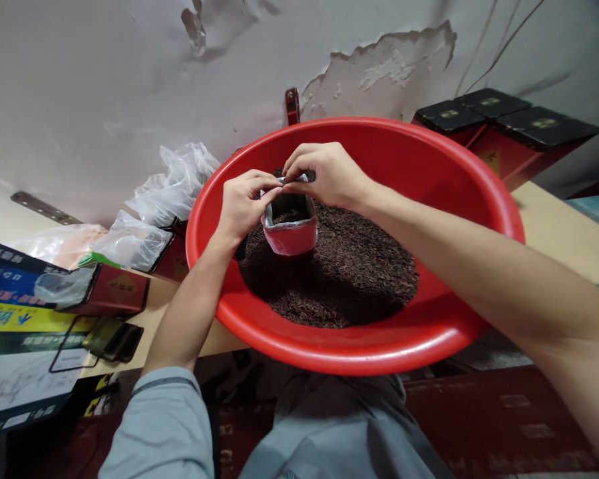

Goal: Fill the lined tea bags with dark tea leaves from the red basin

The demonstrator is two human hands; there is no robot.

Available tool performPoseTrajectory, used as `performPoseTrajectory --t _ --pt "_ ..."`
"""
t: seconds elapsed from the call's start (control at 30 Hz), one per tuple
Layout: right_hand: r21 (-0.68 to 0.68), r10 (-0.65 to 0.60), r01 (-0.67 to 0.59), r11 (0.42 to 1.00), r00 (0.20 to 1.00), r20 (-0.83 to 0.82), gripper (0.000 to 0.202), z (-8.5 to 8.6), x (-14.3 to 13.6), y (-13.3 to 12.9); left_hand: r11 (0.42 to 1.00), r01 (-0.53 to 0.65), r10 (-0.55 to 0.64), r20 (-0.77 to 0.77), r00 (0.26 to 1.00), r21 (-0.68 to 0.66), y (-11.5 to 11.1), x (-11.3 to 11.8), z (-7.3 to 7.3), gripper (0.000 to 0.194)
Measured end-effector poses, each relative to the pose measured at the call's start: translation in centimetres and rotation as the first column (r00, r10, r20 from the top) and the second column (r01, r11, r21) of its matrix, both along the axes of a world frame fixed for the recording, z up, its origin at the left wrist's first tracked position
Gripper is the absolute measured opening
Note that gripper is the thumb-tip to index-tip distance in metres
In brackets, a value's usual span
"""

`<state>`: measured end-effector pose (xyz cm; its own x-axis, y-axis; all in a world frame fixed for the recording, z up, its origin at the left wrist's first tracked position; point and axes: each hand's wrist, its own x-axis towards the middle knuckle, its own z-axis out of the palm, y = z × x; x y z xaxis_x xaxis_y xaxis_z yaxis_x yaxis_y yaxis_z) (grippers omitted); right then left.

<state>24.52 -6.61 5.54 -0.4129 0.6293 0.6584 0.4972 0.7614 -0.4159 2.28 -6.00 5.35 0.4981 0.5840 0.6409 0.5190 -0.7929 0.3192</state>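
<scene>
A red tin (290,241), lined with a clear plastic bag (307,214) folded over its rim, stands in a large red basin (364,359). Dark, dry shreds that look like loose tea leaves (359,266) lie around it, and some of the same dark stuff shows inside the tin. At the tin's far rim, my left hand (245,203) pinches the bag's edge between thumb and fingers. Directly beside it my right hand (324,174) pinches the same edge, its fingertips nearly touching the left ones. The fingers partly hide the far rim.
Red tins with black lids (544,126) stand behind the basin at the right. To the left are crumpled plastic bags (172,183), an open red tin (117,291) lying on its side and a printed box (20,332). A peeling wall (104,80) rises behind the wooden table (569,233).
</scene>
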Motion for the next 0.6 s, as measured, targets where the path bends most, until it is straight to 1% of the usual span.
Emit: performPoseTrajectory --t 0.1,0.17,0.23,0.3,0.33,0.37,0.4,0.43,0.47,0.5,0.53,0.57,0.6 --pt "-0.018 0.009 -0.008 1.0 1.0 0.014 0.021 -0.1 0.2 0.0 1.0 0.001 -0.002 -0.026 1.0 -0.013 0.0 0.1 0.0 0.011" --pt "-0.029 0.008 -0.008 1.0 1.0 0.01 0.019 -0.1 0.3 0.0 0.999 -0.024 0.023 -0.034 0.999 -0.034 0.1 0.1 0.0 0.013" --pt "-0.023 0.002 -0.003 1.0 1.0 -0.01 0.018 -0.1 0.6 0.2 0.995 -0.08 0.08 0.005 0.997 -0.061 0.5 -0.2 -0.2 0.018" --pt "-0.013 -0.029 0.028 1.0 0.999 -0.038 0.018 -0.2 1.1 0.7 0.979 -0.172 0.179 0.064 0.982 -0.106 1.4 -0.8 -0.6 0.026" --pt "-0.015 -0.061 0.061 0.998 0.997 -0.048 0.019 -0.4 1.6 1.1 0.962 -0.234 0.245 0.072 0.967 -0.141 1.9 -1.2 -0.9 0.03" --pt "-0.023 -0.103 0.102 0.994 0.993 -0.051 0.022 -0.7 2.1 1.6 0.935 -0.303 0.317 0.048 0.947 -0.184 2.5 -1.7 -1.2 0.035" --pt "-0.039 -0.151 0.15 0.988 0.988 -0.037 0.025 -1.1 2.8 2.2 0.898 -0.373 0.38 -0.02 0.925 -0.234 3.0 -2.2 -1.5 0.039" --pt "-0.063 -0.201 0.2 0.978 0.98 0.0 0.028 -1.7 3.5 2.8 0.852 -0.437 0.416 -0.133 0.9 -0.288 3.5 -2.7 -1.9 0.045" --pt "-0.099 -0.247 0.253 0.962 0.967 0.067 0.033 -2.4 4.2 3.3 0.806 -0.485 0.407 -0.277 0.871 -0.34 3.9 -3.1 -2.3 0.051" --pt "-0.151 -0.286 0.31 0.938 0.944 0.166 0.04 -3.1 4.8 3.8 0.765 -0.514 0.345 -0.427 0.836 -0.388 4.2 -3.5 -2.8 0.056" --pt "-0.223 -0.302 0.372 0.901 0.907 0.293 0.052 -4.0 5.4 4.1 0.736 -0.521 0.238 -0.556 0.797 -0.432 4.3 -3.7 -3.3 0.06" --pt "-0.304 -0.283 0.432 0.849 0.859 0.427 0.067 -4.9 5.8 4.2 0.719 -0.506 0.107 -0.644 0.757 -0.476 4.3 -3.9 -3.8 0.064" --pt "-0.384 -0.23 0.485 0.786 0.806 0.545 0.084 -5.8 6.1 4.2 0.716 -0.47 -0.019 -0.687 0.727 -0.517 4.2 -3.9 -4.4 0.068"
